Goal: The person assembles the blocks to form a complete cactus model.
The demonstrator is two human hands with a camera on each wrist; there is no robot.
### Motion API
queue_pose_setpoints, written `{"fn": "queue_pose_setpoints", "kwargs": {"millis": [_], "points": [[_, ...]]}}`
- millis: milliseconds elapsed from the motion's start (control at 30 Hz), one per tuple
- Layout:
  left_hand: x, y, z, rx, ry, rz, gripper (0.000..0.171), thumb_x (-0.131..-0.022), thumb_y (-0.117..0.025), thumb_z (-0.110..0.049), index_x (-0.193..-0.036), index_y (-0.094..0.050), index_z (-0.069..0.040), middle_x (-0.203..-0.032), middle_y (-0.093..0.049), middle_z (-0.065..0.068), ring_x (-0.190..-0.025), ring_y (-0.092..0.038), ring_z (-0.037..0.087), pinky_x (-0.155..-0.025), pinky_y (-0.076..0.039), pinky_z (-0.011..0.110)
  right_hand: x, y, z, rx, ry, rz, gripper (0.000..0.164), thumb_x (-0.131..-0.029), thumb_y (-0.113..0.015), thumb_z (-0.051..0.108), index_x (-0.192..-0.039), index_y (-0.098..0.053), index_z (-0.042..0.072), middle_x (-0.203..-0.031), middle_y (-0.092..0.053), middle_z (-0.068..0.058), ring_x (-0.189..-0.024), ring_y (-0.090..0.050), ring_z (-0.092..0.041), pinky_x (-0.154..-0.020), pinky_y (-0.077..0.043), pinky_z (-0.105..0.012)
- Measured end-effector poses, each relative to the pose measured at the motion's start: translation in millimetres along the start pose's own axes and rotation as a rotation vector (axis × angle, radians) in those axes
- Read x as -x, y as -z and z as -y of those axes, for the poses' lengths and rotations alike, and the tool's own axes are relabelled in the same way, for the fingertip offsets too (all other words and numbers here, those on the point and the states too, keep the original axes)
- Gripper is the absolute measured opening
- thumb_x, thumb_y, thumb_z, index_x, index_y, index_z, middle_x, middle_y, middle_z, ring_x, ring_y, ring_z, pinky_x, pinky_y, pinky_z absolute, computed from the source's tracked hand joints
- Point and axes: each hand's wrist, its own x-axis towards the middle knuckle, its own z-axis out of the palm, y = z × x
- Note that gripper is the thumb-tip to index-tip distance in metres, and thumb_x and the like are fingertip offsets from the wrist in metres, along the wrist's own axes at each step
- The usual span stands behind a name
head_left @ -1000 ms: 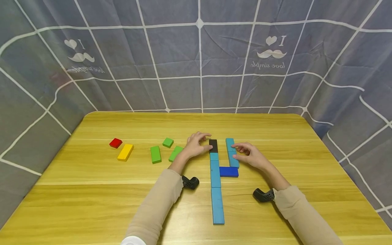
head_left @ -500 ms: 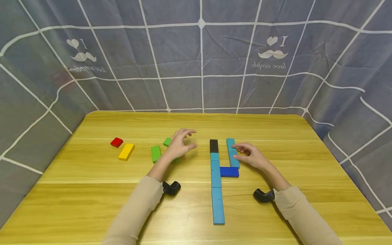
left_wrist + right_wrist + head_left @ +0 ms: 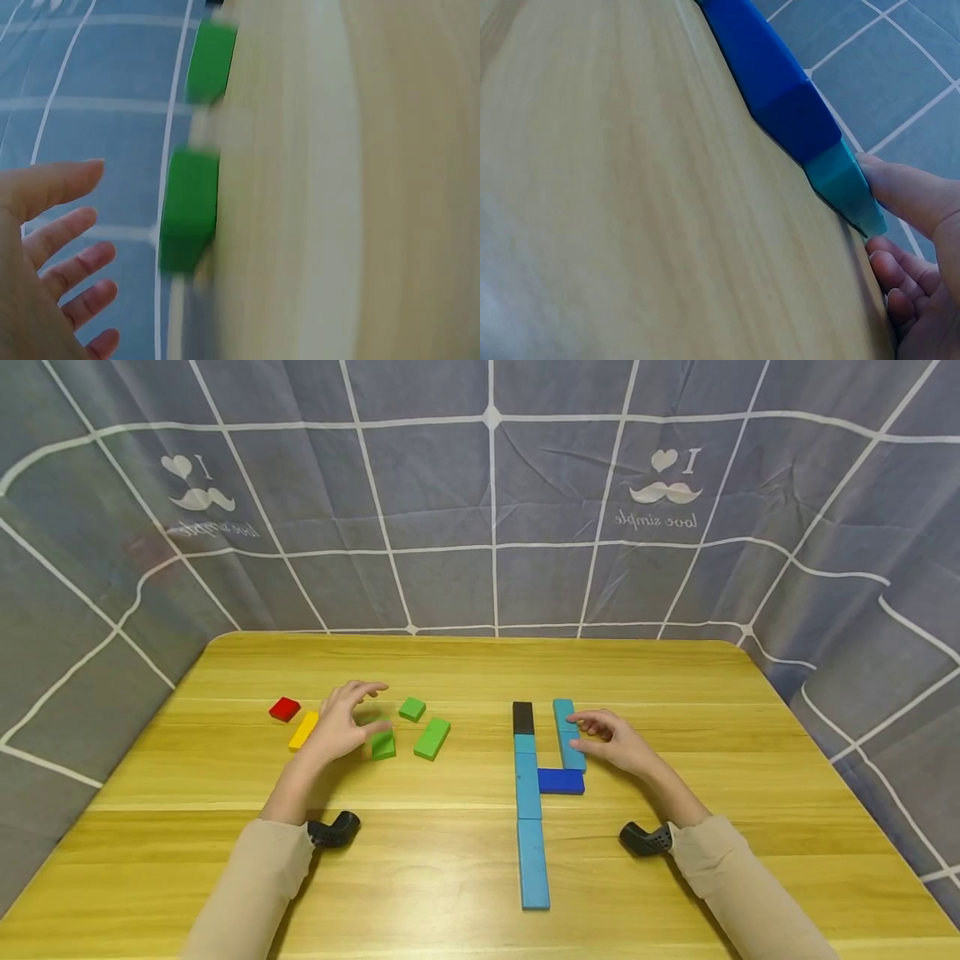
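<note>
Touches two light-blue blocks (image 3: pixel 566 733) with the loosely bent right hand (image 3: pixel 618 745), without gripping. Holds the left hand (image 3: pixel 337 728) spread, empty, near a green block (image 3: pixel 384 746), hiding part of a yellow block (image 3: pixel 302 732). Between the hands: dark-blue block (image 3: pixel 561 781), light-blue row (image 3: pixel 528 797) ending in a black block (image 3: pixel 522 718), two other green blocks (image 3: pixel 432 739). Left of the left hand, a red block (image 3: pixel 284 709); beyond both, a grey curtain (image 3: pixel 420 510).

In the head view, the left arm (image 3: pixel 243 881) slants up from the lower left, the left hand (image 3: pixel 337 728) left of centre, thumb (image 3: pixel 60 182) and fingers (image 3: pixel 81 265) spread. The right arm (image 3: pixel 750 885) slants from lower right; the right hand (image 3: pixel 618 743), right of centre, has loosely bent fingers.
</note>
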Motion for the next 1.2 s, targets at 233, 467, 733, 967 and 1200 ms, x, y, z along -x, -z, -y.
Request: {"fn": "queue_pose_setpoints", "kwargs": {"millis": [233, 467, 733, 967, 1200], "points": [[26.7, 30.9, 40.6, -0.025, 0.023, -0.060, 0.053, -0.079, -0.070, -0.014, -0.126, -0.048, -0.001, -0.113, -0.049, 0.022, -0.104, -0.037, 0.041, -0.087, -0.019, 0.060, 1.6, 0.6, 3.6, -0.003, -0.017, 0.005, 0.039, -0.084, -0.062, 0.003, -0.120, -0.053, -0.009, -0.102, -0.049, -0.025, -0.090, -0.043, -0.033, -0.076, -0.036, -0.031], [51.2, 53.6, 66.3, -0.007, 0.082, -0.077, 0.053, -0.082, -0.068, -0.016, -0.126, -0.046, 0.003, -0.113, -0.047, 0.024, -0.105, -0.033, 0.044, -0.086, -0.016, 0.061, 1.4, -0.3, 2.0, -0.011, -0.009, 0.008, 0.039, -0.084, -0.063, 0.003, -0.119, -0.053, -0.009, -0.102, -0.049, -0.025, -0.090, -0.043, -0.033, -0.075, -0.036, -0.030], [61.8, 63.0, 75.0, 0.016, 0.107, -0.027, 0.056, -0.083, -0.066, -0.019, -0.130, -0.045, 0.002, -0.119, -0.044, 0.024, -0.107, -0.032, 0.042, -0.087, -0.013, 0.060, 1.2, 0.2, 2.8, -0.011, -0.003, 0.000, 0.038, -0.084, -0.063, 0.002, -0.119, -0.053, -0.010, -0.101, -0.050, -0.026, -0.089, -0.043, -0.033, -0.075, -0.036, -0.030], [62.2, 65.9, 74.7, 0.070, 0.133, 0.129, 0.066, -0.080, -0.060, -0.014, -0.139, -0.033, 0.000, -0.133, -0.032, 0.029, -0.125, -0.008, 0.057, -0.092, 0.004, 0.069, 1.8, 0.8, 5.3, -0.014, -0.003, 0.003, 0.038, -0.084, -0.062, 0.001, -0.119, -0.052, -0.010, -0.102, -0.049, -0.027, -0.090, -0.043, -0.034, -0.075, -0.036, -0.030], [58.2, 63.5, 73.6, 0.047, 0.170, 0.159, 0.067, -0.080, -0.062, -0.015, -0.138, -0.033, -0.001, -0.138, -0.024, 0.030, -0.125, -0.006, 0.057, -0.091, 0.004, 0.069, 1.7, 1.0, 4.9, -0.010, -0.003, -0.002, 0.038, -0.084, -0.063, 0.001, -0.119, -0.053, -0.010, -0.101, -0.049, -0.027, -0.090, -0.043, -0.034, -0.076, -0.036, -0.031]]}}
